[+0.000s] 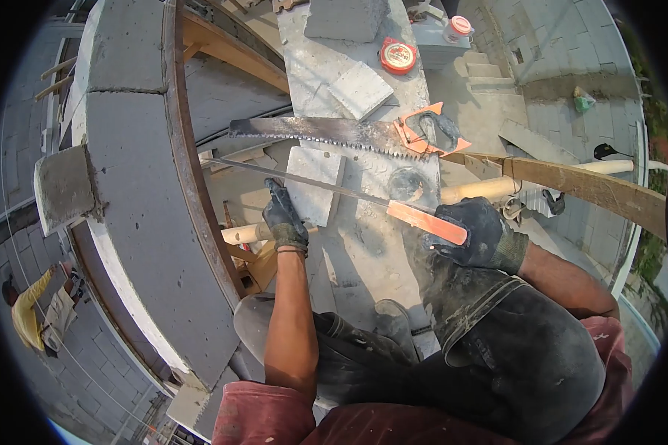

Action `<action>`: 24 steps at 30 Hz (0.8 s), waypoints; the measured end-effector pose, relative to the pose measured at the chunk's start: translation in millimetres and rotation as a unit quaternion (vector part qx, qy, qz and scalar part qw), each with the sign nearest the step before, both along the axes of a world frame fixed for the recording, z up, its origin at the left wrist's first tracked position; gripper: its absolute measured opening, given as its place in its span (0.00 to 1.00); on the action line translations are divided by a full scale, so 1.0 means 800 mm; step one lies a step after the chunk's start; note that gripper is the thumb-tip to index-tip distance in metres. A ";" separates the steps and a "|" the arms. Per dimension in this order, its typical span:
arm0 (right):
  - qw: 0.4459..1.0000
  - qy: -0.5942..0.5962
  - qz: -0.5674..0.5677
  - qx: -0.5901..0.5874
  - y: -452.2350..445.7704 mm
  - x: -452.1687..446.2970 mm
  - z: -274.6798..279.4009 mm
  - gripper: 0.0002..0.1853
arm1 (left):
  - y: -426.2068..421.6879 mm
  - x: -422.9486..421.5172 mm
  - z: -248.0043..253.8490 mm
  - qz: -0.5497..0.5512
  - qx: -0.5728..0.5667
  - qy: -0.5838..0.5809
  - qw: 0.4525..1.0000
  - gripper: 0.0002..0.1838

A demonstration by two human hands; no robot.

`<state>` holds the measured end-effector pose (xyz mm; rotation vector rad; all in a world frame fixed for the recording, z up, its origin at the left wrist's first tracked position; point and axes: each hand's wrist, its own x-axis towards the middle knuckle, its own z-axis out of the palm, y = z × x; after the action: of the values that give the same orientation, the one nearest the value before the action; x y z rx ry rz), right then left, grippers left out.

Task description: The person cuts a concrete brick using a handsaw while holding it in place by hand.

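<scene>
- from the head view, i see the right hand (473,231), in a dark, dusty glove, closed firmly around the orange handle (427,222) of a long thin metal tool (304,178).
- the tool's narrow dark blade slants up and leftward from that handle, crossing over the pale grey rectangular block (315,184) and reaching out beyond it on the left.
- that block sits at the left edge of the long grey slab (364,245), in front of the person.
- the left hand (285,219), gloved the same way, is at the block's left side, fingers pointing away from the body; i can't tell whether it grips the block or only rests close by.
- a pale round wooden pole (239,234) shows just left of the left hand.
- past the tool, the broad toothed saw (312,130) with an orange-and-grey handle lies across the slab, teeth toward the person, its tip out past the left edge.
- farther up the slab are a flat whitish block (361,90), a round red tape measure (398,56) and a big rough grey block (345,18).
- down at the far left, another person (28,315) in a yellow top is beside a grey block wall (89,363).
</scene>
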<state>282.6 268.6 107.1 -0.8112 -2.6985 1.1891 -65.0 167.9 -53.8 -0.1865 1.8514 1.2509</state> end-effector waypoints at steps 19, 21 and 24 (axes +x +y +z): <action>0.996 -0.016 -0.005 0.082 -0.025 0.007 -0.019 0.10 | 0.025 0.002 -0.025 -0.225 -0.077 0.318 0.918 0.30; 0.996 -0.013 0.009 0.086 -0.026 0.004 -0.022 0.11 | 0.027 -0.003 -0.023 -0.226 -0.086 0.297 0.924 0.29; 0.999 0.004 -0.043 -0.008 -0.032 0.003 -0.020 0.14 | 0.033 -0.005 0.003 -0.277 -0.131 0.348 0.886 0.30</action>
<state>285.3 243.3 91.3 -0.9134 -2.6229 1.1935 -68.7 194.2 -51.0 0.6982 2.4348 0.6870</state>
